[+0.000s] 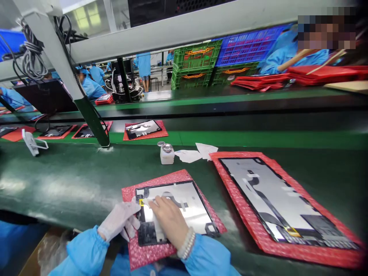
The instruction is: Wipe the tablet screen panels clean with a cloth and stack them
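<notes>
I am resting my gloved left hand at the left edge of the panel, beside its yellow tape, and my bare right hand on top; I cannot tell whether either is gripping anything. The panel is lying on a red bubble sheet on the desk, and a bottle is standing beyond.

The glove on my left hand looks like thin, matt white cloth. My blue sleeves are wrinkled cloth. The panel has a silver back, smooth and glossy like metal. The red sheet below it is bumpy, shiny plastic. The green table is smooth and half glossy; the white bottle seems plastic, its top polished metal.
</notes>
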The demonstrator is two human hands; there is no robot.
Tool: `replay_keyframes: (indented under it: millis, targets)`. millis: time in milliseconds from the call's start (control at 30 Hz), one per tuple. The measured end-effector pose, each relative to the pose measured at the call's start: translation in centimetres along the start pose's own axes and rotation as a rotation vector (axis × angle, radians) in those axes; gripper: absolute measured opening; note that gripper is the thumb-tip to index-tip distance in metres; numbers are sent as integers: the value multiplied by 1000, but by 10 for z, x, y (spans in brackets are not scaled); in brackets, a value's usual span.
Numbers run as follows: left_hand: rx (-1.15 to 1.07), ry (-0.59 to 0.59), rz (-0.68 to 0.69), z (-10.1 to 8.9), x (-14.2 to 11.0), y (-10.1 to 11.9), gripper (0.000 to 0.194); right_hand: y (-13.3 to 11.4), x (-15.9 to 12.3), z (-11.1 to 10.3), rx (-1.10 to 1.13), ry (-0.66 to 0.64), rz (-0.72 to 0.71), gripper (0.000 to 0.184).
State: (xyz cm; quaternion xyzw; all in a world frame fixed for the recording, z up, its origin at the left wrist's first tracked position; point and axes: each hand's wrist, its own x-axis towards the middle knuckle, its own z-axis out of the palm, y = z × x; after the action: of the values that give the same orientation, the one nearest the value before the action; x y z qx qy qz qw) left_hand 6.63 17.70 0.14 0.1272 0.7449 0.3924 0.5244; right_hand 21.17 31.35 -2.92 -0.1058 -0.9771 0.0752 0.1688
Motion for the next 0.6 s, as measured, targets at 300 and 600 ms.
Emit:
replay_keyframes:
  millis: [300, 600]
  targets:
    - [24, 18, 57, 3, -8, 11, 49, 59, -70, -8, 268, 119, 228, 33]
    - [-277, -318, 501, 41, -34, 39, 31, 69, -60, -27, 652, 202, 410, 27]
